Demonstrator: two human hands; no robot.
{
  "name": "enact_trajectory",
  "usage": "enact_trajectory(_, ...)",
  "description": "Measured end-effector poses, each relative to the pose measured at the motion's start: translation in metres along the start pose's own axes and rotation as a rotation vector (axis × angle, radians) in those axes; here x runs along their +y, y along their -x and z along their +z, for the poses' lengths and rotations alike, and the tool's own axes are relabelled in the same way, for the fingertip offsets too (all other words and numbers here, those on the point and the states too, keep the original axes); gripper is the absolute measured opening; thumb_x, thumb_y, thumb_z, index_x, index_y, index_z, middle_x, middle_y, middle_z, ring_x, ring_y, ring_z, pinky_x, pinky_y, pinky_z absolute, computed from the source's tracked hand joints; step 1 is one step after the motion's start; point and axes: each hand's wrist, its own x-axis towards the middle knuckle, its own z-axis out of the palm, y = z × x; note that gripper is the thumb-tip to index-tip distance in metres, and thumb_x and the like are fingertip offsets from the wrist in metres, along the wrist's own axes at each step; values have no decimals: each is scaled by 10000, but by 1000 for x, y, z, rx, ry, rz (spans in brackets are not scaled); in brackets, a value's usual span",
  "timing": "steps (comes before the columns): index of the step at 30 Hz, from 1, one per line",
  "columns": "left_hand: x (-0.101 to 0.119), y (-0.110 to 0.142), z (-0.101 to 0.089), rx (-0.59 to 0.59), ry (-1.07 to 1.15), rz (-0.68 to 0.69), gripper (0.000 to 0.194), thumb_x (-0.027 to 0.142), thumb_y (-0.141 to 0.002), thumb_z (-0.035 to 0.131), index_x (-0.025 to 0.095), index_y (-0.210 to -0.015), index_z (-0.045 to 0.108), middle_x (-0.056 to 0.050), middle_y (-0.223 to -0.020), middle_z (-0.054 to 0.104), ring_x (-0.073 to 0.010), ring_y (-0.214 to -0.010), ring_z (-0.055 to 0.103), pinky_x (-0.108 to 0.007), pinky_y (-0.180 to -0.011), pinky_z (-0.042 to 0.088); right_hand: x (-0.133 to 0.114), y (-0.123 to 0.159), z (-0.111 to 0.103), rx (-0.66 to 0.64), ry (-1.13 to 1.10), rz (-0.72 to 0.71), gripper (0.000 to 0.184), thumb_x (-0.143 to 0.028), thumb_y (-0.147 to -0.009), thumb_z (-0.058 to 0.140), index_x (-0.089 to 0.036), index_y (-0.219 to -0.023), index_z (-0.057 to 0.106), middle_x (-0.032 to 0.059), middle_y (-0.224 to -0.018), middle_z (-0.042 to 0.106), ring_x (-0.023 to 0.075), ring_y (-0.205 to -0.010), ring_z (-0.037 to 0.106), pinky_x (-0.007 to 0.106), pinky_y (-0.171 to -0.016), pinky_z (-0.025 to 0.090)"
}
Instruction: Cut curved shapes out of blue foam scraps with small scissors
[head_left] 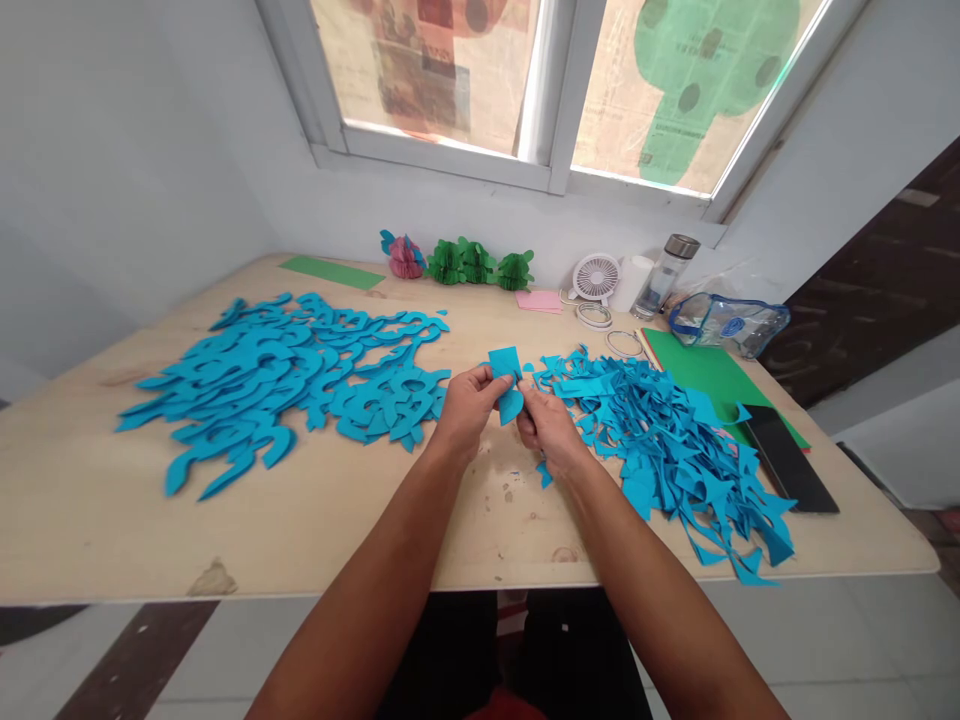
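Observation:
A small piece of blue paper [504, 362], partly cut to a curved outline, is pinched in my left hand [466, 402] above the middle of the table. My right hand [551, 428] is closed right beside the paper, its fingers curled. Whatever it grips is hidden by the fingers. To the left lies a wide heap of curved blue paper cutouts [247, 365], some with scalloped edges and holes. On the right, close to my right hand, is a loose pile of blue paper scraps [660, 430].
Along the wall stand green paper honeycomb shapes [475, 262], a pink one [406, 258], a small white fan [596, 277] and a glass bottle [666, 275]. Tape rolls [624, 344], a clear pouch [731, 322], green sheets [709, 370] and a black phone-like slab [791, 460] lie at right.

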Motion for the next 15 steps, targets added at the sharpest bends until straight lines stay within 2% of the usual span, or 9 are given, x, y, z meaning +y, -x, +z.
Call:
enact_trajectory(7, -1, 0, 0, -13, 19, -21, 268, 373, -549, 743, 141, -631, 637, 0, -592, 591, -112, -545, 485, -236, -533, 393, 1, 0, -1, -5, -2, -4, 501, -603, -744, 588, -209, -528, 365, -99, -366, 303, 30, -307, 193, 202, -329, 99)
enact_trajectory(15, -2, 0, 1, -21, 63, -41, 222, 329, -556, 722, 139, -627, 631, 13, -576, 576, -97, -527, 470, -225, -527, 387, 2, 0, 0, -4, -41, -4, 461, -574, -749, 598, -211, -564, 380, -105, -376, 306, 33, -308, 190, 200, -336, 91)
